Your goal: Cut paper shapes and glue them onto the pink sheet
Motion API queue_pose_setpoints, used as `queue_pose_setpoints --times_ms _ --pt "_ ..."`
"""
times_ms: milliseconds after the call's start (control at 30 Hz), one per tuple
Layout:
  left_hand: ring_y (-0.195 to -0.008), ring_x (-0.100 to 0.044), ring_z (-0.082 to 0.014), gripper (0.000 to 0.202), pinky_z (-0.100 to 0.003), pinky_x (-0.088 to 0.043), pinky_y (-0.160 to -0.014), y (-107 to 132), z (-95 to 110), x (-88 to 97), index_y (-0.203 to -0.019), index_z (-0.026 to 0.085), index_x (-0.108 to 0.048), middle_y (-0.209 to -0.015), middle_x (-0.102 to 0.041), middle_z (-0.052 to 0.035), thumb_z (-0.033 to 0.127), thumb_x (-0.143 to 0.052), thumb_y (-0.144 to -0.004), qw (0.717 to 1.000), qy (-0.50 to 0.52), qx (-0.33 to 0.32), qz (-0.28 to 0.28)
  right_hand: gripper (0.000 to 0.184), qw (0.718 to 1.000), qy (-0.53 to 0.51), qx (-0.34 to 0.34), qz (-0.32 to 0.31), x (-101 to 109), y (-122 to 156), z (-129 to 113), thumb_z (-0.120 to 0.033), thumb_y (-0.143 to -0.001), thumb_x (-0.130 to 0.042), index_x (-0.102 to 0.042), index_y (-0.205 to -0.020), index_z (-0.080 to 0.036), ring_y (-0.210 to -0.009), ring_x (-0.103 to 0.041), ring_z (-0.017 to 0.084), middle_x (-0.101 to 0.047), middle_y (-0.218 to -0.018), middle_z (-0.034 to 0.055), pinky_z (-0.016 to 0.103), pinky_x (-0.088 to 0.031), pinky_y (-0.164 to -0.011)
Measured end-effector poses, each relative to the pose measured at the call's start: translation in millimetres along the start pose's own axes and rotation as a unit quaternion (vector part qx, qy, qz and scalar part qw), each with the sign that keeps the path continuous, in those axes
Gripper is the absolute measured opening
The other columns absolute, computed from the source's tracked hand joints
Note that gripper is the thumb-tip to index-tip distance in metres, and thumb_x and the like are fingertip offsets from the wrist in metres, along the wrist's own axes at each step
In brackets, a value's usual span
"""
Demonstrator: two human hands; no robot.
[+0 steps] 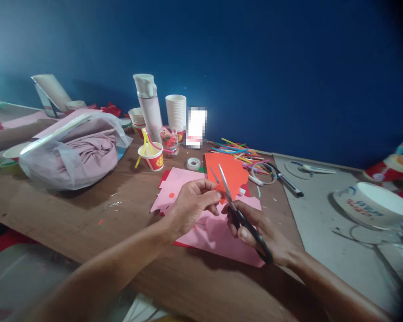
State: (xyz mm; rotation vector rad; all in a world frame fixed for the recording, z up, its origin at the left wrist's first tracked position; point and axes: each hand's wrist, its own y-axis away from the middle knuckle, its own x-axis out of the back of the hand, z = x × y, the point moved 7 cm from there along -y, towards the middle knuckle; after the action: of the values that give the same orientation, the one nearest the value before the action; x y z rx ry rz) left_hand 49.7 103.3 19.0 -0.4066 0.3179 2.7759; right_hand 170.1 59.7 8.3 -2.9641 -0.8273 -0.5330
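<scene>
Two prints illegible: cup, bowl; right hand scissors, left hand scrap.

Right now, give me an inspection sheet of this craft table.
Surface: brown wooden table, with a grey board at its right end.
Job's things: orange piece; scissors, blades open; pink paper under the hands; orange sheet behind.
Clutter: tape roll, coloured straws, stacked paper cups, bottle, plastic bag of pink cloth, white bowl.
Grippers: left hand pinches the orange piece; right hand holds the scissors.
Cables: nothing seen.
Surroundings: dark blue wall.
</scene>
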Motion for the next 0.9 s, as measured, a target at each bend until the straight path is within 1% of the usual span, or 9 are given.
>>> queue_pose_setpoints --times_ms 133,267,367,600,700,833,900 --pt "-0.045 -0.053 -0.0050 0.005 -0.016 -0.042 -0.047 -1 -1 0.9 -0.068 0.012 -0.056 -0.058 -0.057 0.0018 0.015 -0.059 -0.067 1.000 -0.003 0.003 0.002 0.027 1.000 -0.019 -0.017 -0.003 -1 0 4 -0.040 -0.079 -0.052 -0.045 -0.096 -0.021 -0.063 -0.042 0.013 -0.051 -0.074 0.0000 0.024 -0.036 -0.058" --pt "-0.045 -0.054 -0.0057 0.005 -0.016 -0.041 -0.047 -1 -2 1.2 -0.068 0.012 -0.056 -0.056 -0.057 0.0019 0.015 -0.060 -0.067 1.000 -0.005 0.006 -0.001 0.028 1.000 -0.010 -0.003 0.007 0 0 8 -0.041 -0.079 -0.052 -0.047 -0.097 -0.021 -0.061 -0.041 0.013 -0.050 -0.072 -0.0007 0.023 -0.035 -0.056" --pt "-0.044 -0.053 -0.0053 0.004 -0.016 -0.041 -0.046 0 -1 2.1 -0.067 0.012 -0.056 -0.056 -0.057 0.0019 0.013 -0.060 -0.067 1.000 -0.009 0.012 0.005 0.027 1.000 -0.011 -0.005 0.010 0 0 11 -0.041 -0.079 -0.053 -0.049 -0.097 -0.021 -0.062 -0.042 0.012 -0.050 -0.072 -0.0009 0.023 -0.035 -0.057" --pt "-0.043 -0.050 -0.0056 0.004 -0.017 -0.042 -0.045 -1 -1 2.9 -0.067 0.013 -0.055 -0.051 -0.054 0.0030 0.012 -0.058 -0.067 1.000 -0.021 0.021 0.003 0.036 1.000 -0.017 -0.014 0.014 1 0 14 -0.047 -0.078 -0.055 -0.051 -0.100 -0.019 -0.063 -0.045 0.013 -0.049 -0.071 -0.0005 0.024 -0.036 -0.058" --pt "-0.042 -0.049 -0.0057 0.004 -0.020 -0.045 -0.046 -1 -3 1.6 -0.070 0.013 -0.055 -0.054 -0.053 0.0035 0.015 -0.058 -0.070 1.000 -0.006 0.025 -0.007 0.038 1.000 -0.017 -0.012 0.020 2 -1 16 -0.049 -0.078 -0.055 -0.051 -0.100 -0.018 -0.063 -0.045 0.013 -0.049 -0.070 -0.0004 0.024 -0.036 -0.058" --pt "-0.044 -0.050 -0.0064 0.014 -0.021 -0.045 -0.047 0 -8 -2.1 -0.075 0.014 -0.054 -0.056 -0.052 0.0036 0.026 -0.061 -0.072 0.999 0.017 0.031 -0.026 0.040 0.999 -0.013 -0.004 0.037 5 0 18 -0.049 -0.078 -0.055 -0.051 -0.102 -0.017 -0.062 -0.045 0.013 -0.051 -0.071 0.0001 0.024 -0.036 -0.057" --pt "-0.046 -0.051 -0.0069 0.016 -0.021 -0.045 -0.047 1 -12 -4.1 -0.075 0.014 -0.054 -0.058 -0.053 0.0027 0.028 -0.062 -0.072 0.999 0.017 0.035 -0.036 0.041 0.999 -0.018 0.002 0.042 5 0 18 -0.048 -0.077 -0.056 -0.050 -0.103 -0.017 -0.062 -0.044 0.013 -0.051 -0.070 0.0001 0.023 -0.036 -0.057"
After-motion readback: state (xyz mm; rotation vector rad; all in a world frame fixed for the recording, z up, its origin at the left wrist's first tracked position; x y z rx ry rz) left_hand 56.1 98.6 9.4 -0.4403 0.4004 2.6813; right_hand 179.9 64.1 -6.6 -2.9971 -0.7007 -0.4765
